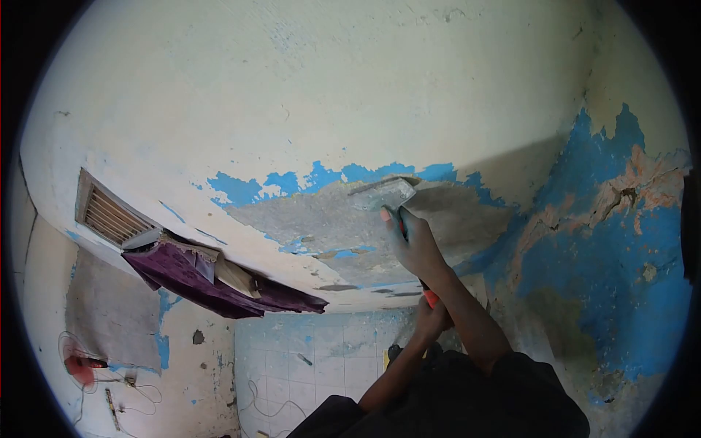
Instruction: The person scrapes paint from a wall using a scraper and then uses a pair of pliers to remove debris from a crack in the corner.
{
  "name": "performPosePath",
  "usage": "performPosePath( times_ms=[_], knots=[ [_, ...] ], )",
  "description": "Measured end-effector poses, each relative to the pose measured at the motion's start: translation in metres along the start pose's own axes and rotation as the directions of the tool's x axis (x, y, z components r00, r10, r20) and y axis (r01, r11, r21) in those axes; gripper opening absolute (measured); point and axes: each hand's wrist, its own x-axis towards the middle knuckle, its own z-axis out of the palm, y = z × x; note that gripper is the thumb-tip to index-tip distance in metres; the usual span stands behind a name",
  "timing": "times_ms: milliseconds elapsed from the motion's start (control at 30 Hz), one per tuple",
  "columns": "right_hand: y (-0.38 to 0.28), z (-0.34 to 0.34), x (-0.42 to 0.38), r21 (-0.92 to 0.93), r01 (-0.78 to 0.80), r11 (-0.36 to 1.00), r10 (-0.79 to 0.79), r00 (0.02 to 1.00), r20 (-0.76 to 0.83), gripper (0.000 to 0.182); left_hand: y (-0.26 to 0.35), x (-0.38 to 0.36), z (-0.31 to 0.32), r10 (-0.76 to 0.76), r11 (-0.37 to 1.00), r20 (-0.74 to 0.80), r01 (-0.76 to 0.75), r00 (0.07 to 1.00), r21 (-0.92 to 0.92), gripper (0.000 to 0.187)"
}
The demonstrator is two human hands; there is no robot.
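So the right hand (420,244) is gripping a trowel (383,196), fingers wrapping round its handle, and the blade is sitting just beyond them on the bare grey patch (307,219) of the wall (350,95). Flaky blue paint (325,175) is showing past the blade. Below those fingers, the left hand (432,321) is curling closed on a red piece (431,296); can't tell if that's joining the trowel. Purple cloth (197,281) is hanging well left of both hands' fingers.

Right hand (419,247) curled above curled left hand (432,321).
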Motion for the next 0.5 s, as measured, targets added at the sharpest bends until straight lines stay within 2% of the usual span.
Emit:
performPosePath(
  times_ms=[67, 200, 300, 433, 500],
  knots=[
    [0.002, 0.002, -0.006, 0.015, -0.019, 1.000, 0.019, 1.000, -0.001, 0.038, -0.019, 0.006, -0.013, 0.028, 0.999, -0.016, -0.027, 0.999, 0.040, 0.031],
    [0.000, 0.006, 0.000, 0.054, 0.023, 0.998, -0.023, 1.000, -0.013, 0.038, -0.008, 0.010, -0.008, 0.054, 0.998, -0.056, -0.051, 0.997, 0.045, 0.031],
    [0.005, 0.009, 0.000, 0.075, 0.052, 0.996, -0.051, 0.999, -0.018, 0.039, -0.016, 0.012, -0.018, 0.013, 0.998, 0.011, -0.013, 1.000, 0.058, 0.030],
    [-0.005, 0.009, 0.007, -0.004, 0.001, 1.000, -0.001, 1.000, 0.002, 0.040, -0.002, 0.005, -0.020, 0.021, 0.997, 0.027, -0.023, 0.999, 0.076, 0.030],
    [0.007, 0.012, -0.001, 0.034, 0.009, 0.999, -0.009, 1.000, -0.003, 0.043, -0.005, 0.004, -0.021, 0.024, 0.996, 0.017, -0.026, 1.000, 0.089, 0.030]
  ],
)
